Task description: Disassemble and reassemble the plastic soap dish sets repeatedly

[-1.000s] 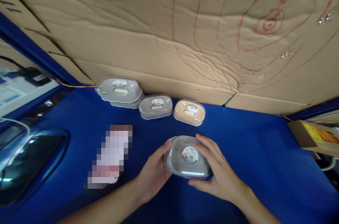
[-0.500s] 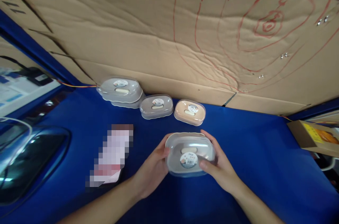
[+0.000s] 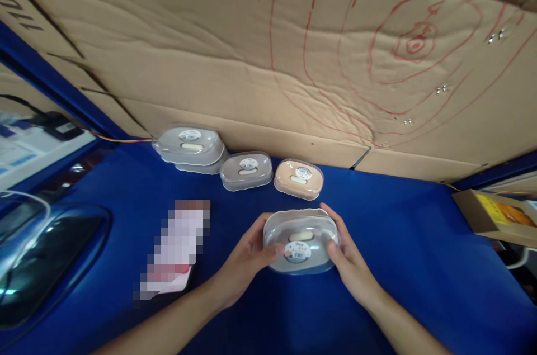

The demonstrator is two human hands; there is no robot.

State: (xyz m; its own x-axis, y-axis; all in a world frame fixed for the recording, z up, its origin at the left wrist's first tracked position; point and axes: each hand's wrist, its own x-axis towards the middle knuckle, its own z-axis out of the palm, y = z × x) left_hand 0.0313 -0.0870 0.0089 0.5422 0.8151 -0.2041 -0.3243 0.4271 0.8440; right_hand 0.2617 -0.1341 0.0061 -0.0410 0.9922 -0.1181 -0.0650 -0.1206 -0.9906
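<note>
Between my two hands is a grey oval plastic box with a clear lid [image 3: 308, 261], a round white label and a cream-coloured slot on top. My left hand [image 3: 247, 251] grips its left end, thumb on the lid beside the label. At the right end my right hand [image 3: 350, 263] is wrapped round it, thumb on the lid. Behind it on the blue table, a similar grey box [image 3: 247, 181] and a peach-coloured box [image 3: 293, 190] stand side by side. Farther left, more grey boxes [image 3: 176, 151] are stacked.
A phone with a blurred-out screen [image 3: 178, 243] lies left of my forearm. A dark glossy device [image 3: 42, 265] with a cable occupies the left side. Cardboard with red pen lines [image 3: 251, 64] walls off the back. An open carton [image 3: 482, 215] stands at the right edge.
My left thumb has moved inward onto the lid, close to the label. My right thumb has shifted slightly right, away from the label. The box stays in both hands.
</note>
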